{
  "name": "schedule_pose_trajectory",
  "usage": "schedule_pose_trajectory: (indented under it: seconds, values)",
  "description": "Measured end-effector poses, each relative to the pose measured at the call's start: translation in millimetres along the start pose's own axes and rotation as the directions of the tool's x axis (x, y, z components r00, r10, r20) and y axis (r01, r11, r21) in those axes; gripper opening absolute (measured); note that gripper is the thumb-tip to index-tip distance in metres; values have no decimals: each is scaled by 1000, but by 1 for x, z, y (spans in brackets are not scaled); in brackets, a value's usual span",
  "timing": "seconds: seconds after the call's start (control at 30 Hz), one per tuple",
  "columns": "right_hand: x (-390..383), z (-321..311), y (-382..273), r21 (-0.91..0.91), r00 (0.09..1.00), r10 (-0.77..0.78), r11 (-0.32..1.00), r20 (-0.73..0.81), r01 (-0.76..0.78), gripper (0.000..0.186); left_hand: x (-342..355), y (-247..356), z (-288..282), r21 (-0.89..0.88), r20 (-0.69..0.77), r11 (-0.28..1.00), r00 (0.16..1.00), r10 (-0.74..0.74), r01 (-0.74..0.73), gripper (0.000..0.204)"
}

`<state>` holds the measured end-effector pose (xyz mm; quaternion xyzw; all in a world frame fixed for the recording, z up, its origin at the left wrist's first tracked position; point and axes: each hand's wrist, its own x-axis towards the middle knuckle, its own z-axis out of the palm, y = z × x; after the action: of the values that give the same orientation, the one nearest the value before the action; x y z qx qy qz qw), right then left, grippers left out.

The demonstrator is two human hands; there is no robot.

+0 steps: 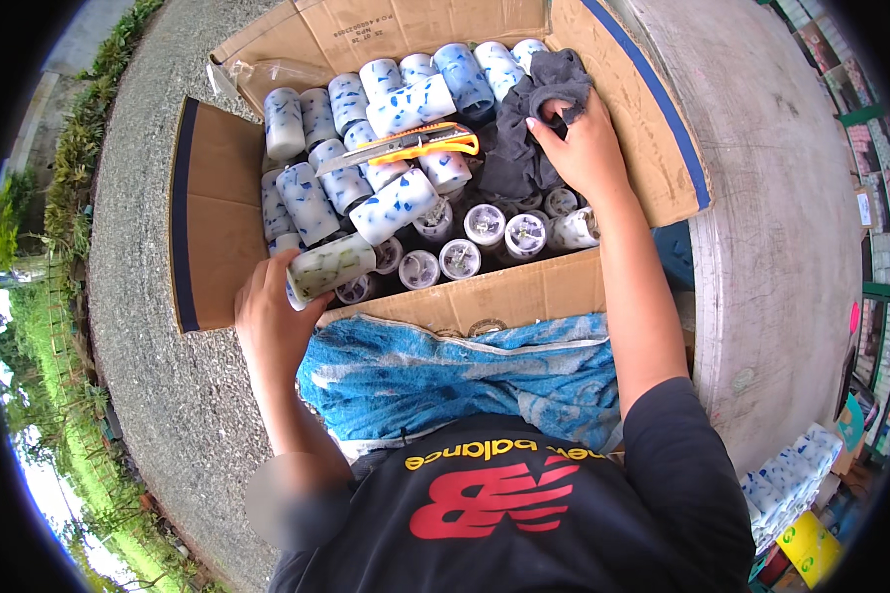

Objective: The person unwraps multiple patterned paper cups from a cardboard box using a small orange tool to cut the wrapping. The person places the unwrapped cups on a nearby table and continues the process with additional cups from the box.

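Note:
My left hand is closed around a whitish cylinder with green flecks, at the box's near left corner. It lies tilted, its upper end toward the box's middle. At the far right of the box, my right hand grips a bunched dark grey cloth, which drapes over the contents. The open cardboard box holds several white cylinders with blue flecks. An orange-handled utility knife, blade out to the left, rests on top of them.
Along the box's near side, several cylinders show pale round ends. A blue towel lies between the box and me. Rough pavement runs along the left, a pale surface along the right. A wrapped bundle sits at lower right.

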<state>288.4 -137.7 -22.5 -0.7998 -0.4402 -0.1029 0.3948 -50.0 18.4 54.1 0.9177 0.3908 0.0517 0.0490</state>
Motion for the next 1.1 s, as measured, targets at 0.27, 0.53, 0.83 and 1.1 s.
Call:
schedule_pose_trajectory:
  seconds: [0.27, 0.53, 0.83, 1.1]
  values:
    - [2, 1, 2, 83, 996, 19, 997, -83, -12, 16, 0, 9, -10, -255, -151, 961, 986, 70, -107, 59]
    - [2, 2, 3, 86, 996, 20, 996, -82, -13, 17, -5, 1, -16, -395, -275, 912, 961, -2, -111, 56]
    - [1, 4, 3, 49, 996, 6, 999, -85, -2, 17, -5, -4, -12, -452, -246, 883, 969, 11, -125, 48]
    - [2, 4, 5, 69, 996, -10, 997, -90, 16, 15, 3, 3, -17, -410, -73, 910, 996, 44, -70, 48]
